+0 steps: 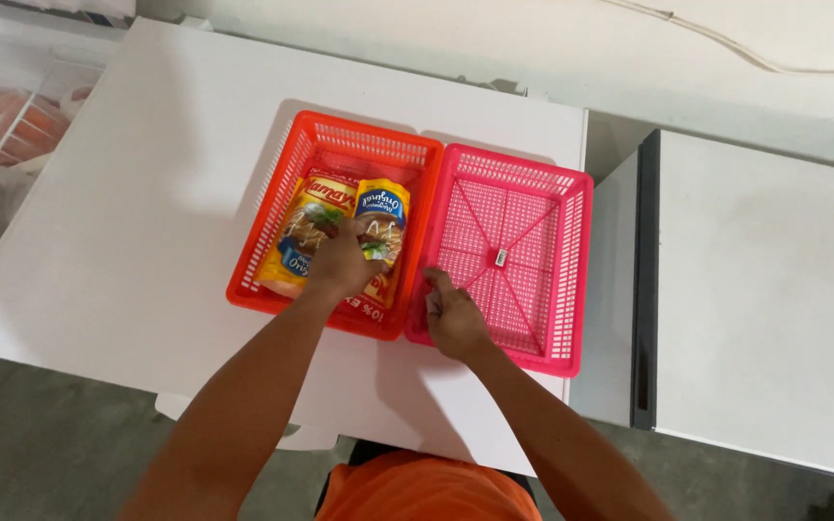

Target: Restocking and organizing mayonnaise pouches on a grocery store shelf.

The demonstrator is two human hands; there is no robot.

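Head view: left hand [340,262] presses down on two yellow sauce pouches [345,232] lying side by side in the orange basket [272,227]; right hand [454,316], loosely curled, grips the near rim of the adjoining pink basket [571,280] on the white counter [147,212].

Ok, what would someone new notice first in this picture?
Two bright baskets sit side by side mid-table: an orange basket on the left, a pink basket on the right with nothing in it. The left hand rests on yellow pouches in the orange one; the right hand touches the pink one's near rim.
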